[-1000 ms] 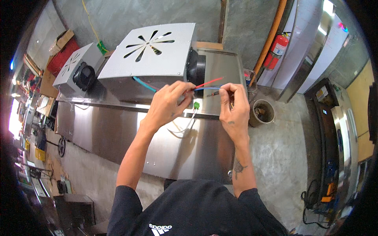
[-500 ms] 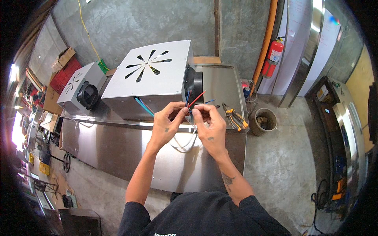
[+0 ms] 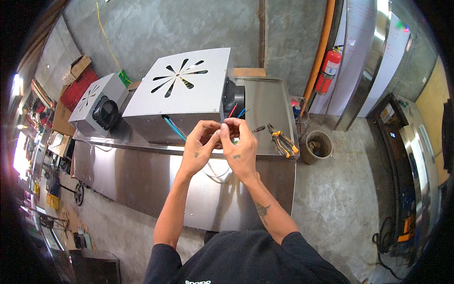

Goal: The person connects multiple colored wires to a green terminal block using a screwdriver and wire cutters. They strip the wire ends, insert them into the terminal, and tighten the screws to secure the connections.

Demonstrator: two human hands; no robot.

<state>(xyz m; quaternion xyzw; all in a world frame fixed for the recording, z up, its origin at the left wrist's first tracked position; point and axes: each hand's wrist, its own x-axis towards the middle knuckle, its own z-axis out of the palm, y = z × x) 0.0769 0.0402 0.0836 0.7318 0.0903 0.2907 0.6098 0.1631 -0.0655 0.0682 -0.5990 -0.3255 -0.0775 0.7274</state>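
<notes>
My left hand [image 3: 200,147] and my right hand [image 3: 240,150] meet above the front edge of the metal bench, thumbs and fingertips pinched together on thin electrical wires. A red wire [image 3: 233,110] and a blue wire [image 3: 242,113] stick up beyond the fingertips; the pinched part is hidden. Behind the hands sits a light grey metal box [image 3: 142,103] with petal-shaped cutouts and a black round duct outlet [image 3: 240,96] on its right side. Blue wires [image 3: 173,127] come out of its front face. A white cable [image 3: 218,178] loops below the hands.
Orange-handled pliers [image 3: 283,143] and a small screwdriver [image 3: 258,128] lie on the stainless bench [image 3: 272,92], right of the hands. A smaller similar box [image 3: 85,111] stands at the left. Beyond the bench's right end are a round bin [image 3: 308,154] and a fire extinguisher [image 3: 326,73].
My right hand has shifted left and up against the left fingertips. The red and blue wire ends now stand closer together, and more of the screwdriver shows.
</notes>
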